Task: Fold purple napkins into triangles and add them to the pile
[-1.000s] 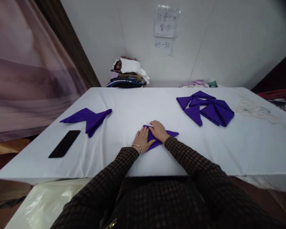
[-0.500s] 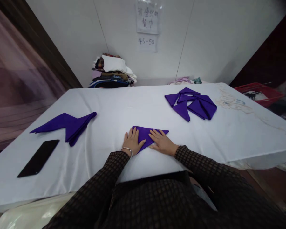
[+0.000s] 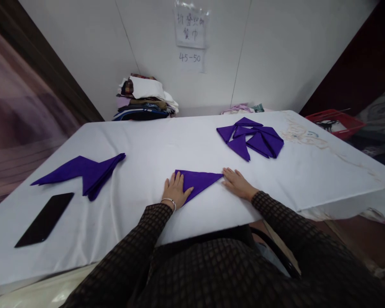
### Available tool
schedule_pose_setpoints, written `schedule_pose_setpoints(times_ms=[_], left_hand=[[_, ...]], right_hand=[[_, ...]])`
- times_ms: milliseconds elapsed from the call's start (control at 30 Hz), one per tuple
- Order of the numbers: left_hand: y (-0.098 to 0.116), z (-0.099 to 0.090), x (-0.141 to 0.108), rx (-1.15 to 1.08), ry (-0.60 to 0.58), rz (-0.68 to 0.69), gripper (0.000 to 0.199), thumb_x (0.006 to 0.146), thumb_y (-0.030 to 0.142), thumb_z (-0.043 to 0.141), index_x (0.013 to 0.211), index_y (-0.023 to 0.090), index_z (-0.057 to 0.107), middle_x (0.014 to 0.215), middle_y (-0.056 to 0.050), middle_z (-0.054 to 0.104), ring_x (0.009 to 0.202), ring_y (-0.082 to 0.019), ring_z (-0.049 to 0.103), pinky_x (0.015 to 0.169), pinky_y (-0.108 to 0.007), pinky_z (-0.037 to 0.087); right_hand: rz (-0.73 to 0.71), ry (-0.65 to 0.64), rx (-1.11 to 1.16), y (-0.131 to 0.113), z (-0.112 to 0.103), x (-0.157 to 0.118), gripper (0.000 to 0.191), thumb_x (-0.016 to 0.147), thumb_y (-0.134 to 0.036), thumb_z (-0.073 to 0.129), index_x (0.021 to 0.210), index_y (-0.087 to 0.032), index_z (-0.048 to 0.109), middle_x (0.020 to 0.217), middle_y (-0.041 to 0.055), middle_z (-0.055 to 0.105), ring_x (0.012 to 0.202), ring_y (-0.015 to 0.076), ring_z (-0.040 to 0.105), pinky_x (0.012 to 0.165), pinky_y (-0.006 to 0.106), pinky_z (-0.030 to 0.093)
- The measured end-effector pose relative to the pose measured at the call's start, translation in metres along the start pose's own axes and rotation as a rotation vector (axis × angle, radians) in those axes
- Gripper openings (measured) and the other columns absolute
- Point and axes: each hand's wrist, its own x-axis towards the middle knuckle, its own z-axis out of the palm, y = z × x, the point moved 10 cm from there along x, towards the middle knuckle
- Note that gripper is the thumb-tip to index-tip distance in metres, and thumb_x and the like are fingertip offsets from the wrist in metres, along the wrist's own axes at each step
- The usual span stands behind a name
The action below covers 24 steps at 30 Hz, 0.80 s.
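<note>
A purple napkin (image 3: 199, 182), folded into a triangle, lies flat on the white tablecloth (image 3: 167, 143) in front of me. My left hand (image 3: 176, 191) rests on its left end, fingers stretched out and slightly spread, with a bracelet at the wrist. At the napkin's right tip lies my right hand (image 3: 238, 183), palm down with its fingers extended. The right fingertips reach the pointed end or stop just beside it; I cannot tell which. Neither hand grasps anything.
More folded purple napkins (image 3: 239, 147) lie at the back right. Loosely folded purple cloth (image 3: 98, 173) is at the left, behind a black phone (image 3: 45, 220). Stacked clothes (image 3: 144, 98) stand against the wall, and a red basket (image 3: 349, 128) is beyond the right edge.
My right hand has slid rightward along the triangular napkin to its tip, uncovering the right half. My left hand stays on the left end. The view has shifted slightly.
</note>
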Motion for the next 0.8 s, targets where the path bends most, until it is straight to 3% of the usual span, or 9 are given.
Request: schedule_pose_setpoints(times_ms=[133,200,300,367,533,700,800], left_hand=[[0.0,0.0,0.0,-0.005,0.008,0.005,0.076,0.088,0.061,0.024,0.142,0.008,0.03,0.151,-0.015,0.024,0.14,-0.031,0.016,0.111,-0.05,0.019],[0.0,0.0,0.0,-0.006,0.009,0.005,0.076,0.088,0.06,0.024,0.142,0.008,0.03,0.151,-0.015,0.024,0.14,-0.031,0.016,0.11,-0.051,0.02],[0.0,0.0,0.001,0.006,0.01,0.003,0.075,0.088,0.06,0.024,0.142,0.008,0.03,0.151,-0.015,0.025,0.14,-0.031,0.017,0.11,-0.051,0.02],[0.0,0.0,0.002,0.014,0.004,0.002,0.075,0.088,0.059,0.023,0.142,0.008,0.03,0.151,-0.015,0.024,0.14,-0.031,0.016,0.11,-0.05,0.02],[-0.001,0.0,0.004,0.034,-0.001,0.007,0.075,0.088,0.058,0.023,0.142,0.005,0.029,0.151,-0.015,0.023,0.139,-0.031,0.016,0.11,-0.05,0.02],[-0.002,0.002,0.008,0.057,0.012,0.02,0.076,0.088,0.056,0.024,0.142,0.004,0.029,0.151,-0.015,0.024,0.139,-0.032,0.017,0.109,-0.051,0.021],[-0.004,0.002,0.009,0.067,0.014,0.019,0.076,0.087,0.056,0.024,0.141,0.003,0.031,0.151,-0.016,0.025,0.139,-0.032,0.017,0.109,-0.051,0.022]], right_hand=[[0.265,0.237,0.311,0.032,-0.023,-0.001,0.047,0.091,-0.043,0.038,0.124,-0.015,0.056,0.123,0.0125,0.06,0.115,0.0236,0.055,0.095,0.039,0.043],[0.398,0.23,0.437,0.042,-0.02,0.0,0.04,0.089,-0.04,0.043,0.115,-0.015,0.061,0.098,0.0086,0.07,0.089,0.0205,0.066,0.077,0.033,0.052],[0.48,0.12,0.514,0.039,-0.009,0.008,0.035,0.088,-0.036,0.047,0.113,-0.015,0.062,0.08,0.0039,0.07,0.061,0.0146,0.064,0.056,0.024,0.049],[0.427,0.082,0.435,0.028,-0.01,0.018,0.032,0.087,-0.034,0.05,0.108,-0.015,0.064,0.081,0.0041,0.07,0.062,0.0135,0.063,0.056,0.023,0.047],[0.329,0.036,0.258,0.012,-0.014,0.037,0.018,0.08,-0.031,0.06,0.08,-0.015,0.069,0.085,0.0077,0.07,0.083,0.0192,0.063,0.072,0.026,0.045],[0.335,0.034,0.292,0.012,-0.016,0.044,0.008,0.077,-0.022,0.062,0.072,-0.016,0.065,0.083,0.0049,0.069,0.082,0.0166,0.062,0.074,0.025,0.045],[0.346,0.02,0.362,0.011,-0.013,0.043,0.008,0.081,-0.02,0.058,0.076,-0.016,0.061,0.072,0.0017,0.068,0.069,0.0122,0.063,0.064,0.021,0.048]])
